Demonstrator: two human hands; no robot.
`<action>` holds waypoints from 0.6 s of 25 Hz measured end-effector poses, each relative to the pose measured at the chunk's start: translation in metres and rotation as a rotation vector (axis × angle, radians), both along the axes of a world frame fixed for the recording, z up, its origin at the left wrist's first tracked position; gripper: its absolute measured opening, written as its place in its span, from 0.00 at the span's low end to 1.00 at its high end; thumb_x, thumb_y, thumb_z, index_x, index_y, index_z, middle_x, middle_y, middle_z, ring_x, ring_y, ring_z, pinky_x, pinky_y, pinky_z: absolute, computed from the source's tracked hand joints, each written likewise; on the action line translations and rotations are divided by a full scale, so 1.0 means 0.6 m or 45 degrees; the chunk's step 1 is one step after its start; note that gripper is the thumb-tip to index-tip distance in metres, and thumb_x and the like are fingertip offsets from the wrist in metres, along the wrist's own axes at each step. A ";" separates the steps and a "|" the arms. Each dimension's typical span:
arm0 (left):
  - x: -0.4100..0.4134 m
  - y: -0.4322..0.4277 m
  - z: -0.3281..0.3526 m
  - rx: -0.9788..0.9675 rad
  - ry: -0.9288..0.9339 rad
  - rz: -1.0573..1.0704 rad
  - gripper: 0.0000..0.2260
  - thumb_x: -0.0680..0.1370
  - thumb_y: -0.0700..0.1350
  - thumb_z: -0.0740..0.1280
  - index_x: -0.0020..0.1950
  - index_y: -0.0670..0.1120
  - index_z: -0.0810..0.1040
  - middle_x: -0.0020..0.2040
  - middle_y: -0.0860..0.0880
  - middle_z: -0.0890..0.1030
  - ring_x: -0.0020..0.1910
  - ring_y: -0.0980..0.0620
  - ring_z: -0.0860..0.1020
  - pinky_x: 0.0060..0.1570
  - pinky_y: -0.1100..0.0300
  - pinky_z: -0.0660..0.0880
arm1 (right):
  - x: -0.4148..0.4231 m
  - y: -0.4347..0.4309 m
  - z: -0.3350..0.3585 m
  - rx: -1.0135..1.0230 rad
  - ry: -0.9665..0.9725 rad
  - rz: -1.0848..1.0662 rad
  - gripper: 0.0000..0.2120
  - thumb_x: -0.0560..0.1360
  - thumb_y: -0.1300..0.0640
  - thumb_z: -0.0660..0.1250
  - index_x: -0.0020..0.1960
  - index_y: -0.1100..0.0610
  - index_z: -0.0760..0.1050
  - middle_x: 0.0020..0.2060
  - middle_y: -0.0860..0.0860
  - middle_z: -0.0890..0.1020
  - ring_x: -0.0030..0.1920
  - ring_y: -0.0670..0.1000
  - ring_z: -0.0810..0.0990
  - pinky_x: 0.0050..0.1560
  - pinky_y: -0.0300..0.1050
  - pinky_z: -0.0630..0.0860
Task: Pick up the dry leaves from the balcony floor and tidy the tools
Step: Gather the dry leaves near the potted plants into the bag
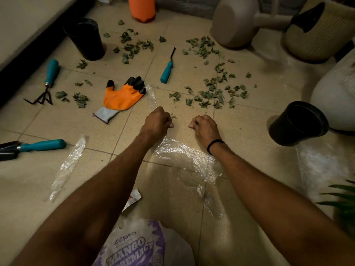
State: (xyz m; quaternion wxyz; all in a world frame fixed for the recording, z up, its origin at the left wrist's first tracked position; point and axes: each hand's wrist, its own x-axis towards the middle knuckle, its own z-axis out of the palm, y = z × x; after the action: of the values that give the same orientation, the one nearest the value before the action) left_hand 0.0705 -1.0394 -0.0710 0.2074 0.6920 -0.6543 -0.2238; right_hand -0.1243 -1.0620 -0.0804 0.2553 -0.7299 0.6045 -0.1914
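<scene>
Judging by the floor (57,121), barely begun: leaves (211,93) and tools (166,71) lie scattered; left grip (157,121) pinches leaves, right grip (205,127) clenched, contents unclear.

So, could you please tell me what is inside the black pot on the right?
Inside the black pot only its dark inner wall shows, with nothing visible near the rim; the shadowed bottom cannot be made out.

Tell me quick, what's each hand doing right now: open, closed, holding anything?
Left hand: closed, apparently on a few dry leaves.
Right hand: closed in a fist, nothing visible in it.
</scene>
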 end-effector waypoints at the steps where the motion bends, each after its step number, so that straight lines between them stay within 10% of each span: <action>1: -0.004 -0.002 -0.002 -0.014 -0.013 0.022 0.07 0.77 0.43 0.73 0.47 0.39 0.83 0.46 0.48 0.71 0.44 0.51 0.72 0.41 0.61 0.62 | 0.006 -0.002 0.002 0.011 -0.036 -0.055 0.05 0.78 0.59 0.68 0.43 0.56 0.79 0.43 0.49 0.78 0.45 0.46 0.75 0.44 0.34 0.67; 6: 0.005 -0.025 0.016 -0.143 0.171 0.365 0.10 0.82 0.44 0.65 0.52 0.38 0.81 0.47 0.44 0.81 0.46 0.48 0.78 0.46 0.56 0.73 | 0.005 -0.043 0.033 0.314 -0.601 -0.540 0.07 0.77 0.56 0.70 0.40 0.54 0.81 0.40 0.50 0.84 0.43 0.47 0.81 0.53 0.44 0.80; 15: -0.005 -0.032 -0.013 -0.066 -0.016 0.300 0.06 0.79 0.41 0.70 0.51 0.39 0.83 0.49 0.41 0.83 0.49 0.44 0.81 0.46 0.54 0.76 | 0.000 -0.044 0.020 0.096 -0.173 -0.310 0.05 0.74 0.62 0.72 0.42 0.64 0.84 0.42 0.54 0.85 0.43 0.45 0.79 0.43 0.31 0.72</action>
State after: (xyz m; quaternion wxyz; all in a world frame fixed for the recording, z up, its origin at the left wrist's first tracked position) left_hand 0.0673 -1.0587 -0.0791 0.2462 0.7599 -0.5751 -0.1765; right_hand -0.1245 -1.0885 -0.0682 0.2978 -0.6264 0.6767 -0.2469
